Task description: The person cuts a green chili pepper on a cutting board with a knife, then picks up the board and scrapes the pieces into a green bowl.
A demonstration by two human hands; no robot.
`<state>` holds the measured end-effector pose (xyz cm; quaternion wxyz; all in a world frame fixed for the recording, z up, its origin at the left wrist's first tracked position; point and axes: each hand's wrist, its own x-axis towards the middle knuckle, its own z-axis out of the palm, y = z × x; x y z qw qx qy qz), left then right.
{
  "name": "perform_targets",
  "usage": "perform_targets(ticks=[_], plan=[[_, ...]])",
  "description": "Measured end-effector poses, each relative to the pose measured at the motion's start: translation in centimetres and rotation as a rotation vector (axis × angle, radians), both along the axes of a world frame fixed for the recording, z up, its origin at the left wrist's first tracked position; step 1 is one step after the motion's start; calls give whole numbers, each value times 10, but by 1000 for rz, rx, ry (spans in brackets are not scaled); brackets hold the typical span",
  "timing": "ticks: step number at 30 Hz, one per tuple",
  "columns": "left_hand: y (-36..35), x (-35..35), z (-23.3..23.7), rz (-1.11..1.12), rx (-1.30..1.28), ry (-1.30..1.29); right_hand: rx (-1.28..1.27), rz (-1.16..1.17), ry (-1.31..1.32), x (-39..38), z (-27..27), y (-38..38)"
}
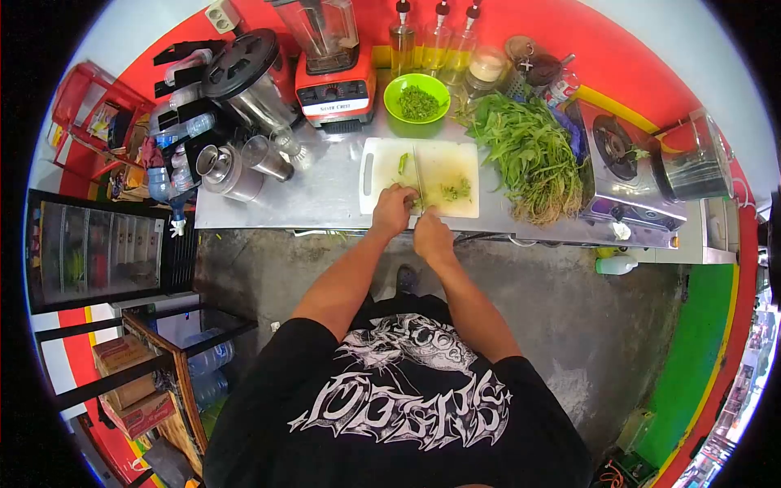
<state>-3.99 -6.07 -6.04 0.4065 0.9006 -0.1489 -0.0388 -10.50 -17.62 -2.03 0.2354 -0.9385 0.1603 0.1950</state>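
Right hand [431,236] grips knife [418,172]; left hand [393,210] pins greens [403,165] on cutting board [378,185]

Both my arms are bare, reaching forward and converging, elbows slightly bent. Left hand [393,210]: farther out, palm down, knuckles up, fingers curled under; I cannot tell whether they pinch anything. Right hand [432,237]: just nearer and to the right, closed in a fist-like grip, wrist straight. The two hands nearly touch.
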Motion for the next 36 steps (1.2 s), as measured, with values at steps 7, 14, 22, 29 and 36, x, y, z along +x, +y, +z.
perform_targets(ticks=[7, 14, 22, 29, 36], plan=[[-3, -10, -1, 21, 15, -156, -17, 2, -51, -7, -5, -10], [-6, -11, 5, -4, 131, -198, -67, -117, -55, -7, -2, -40], [-20, 10, 6, -114, 281, -233, -34, -98, -98, -10, 2, -42], [-23, 6, 16, -66, 310, -192, 4, -65, -86, -7, -1, -27], [-23, 7, 12, -75, 347, -134, -50, -5, -78, -13, 11, -11]])
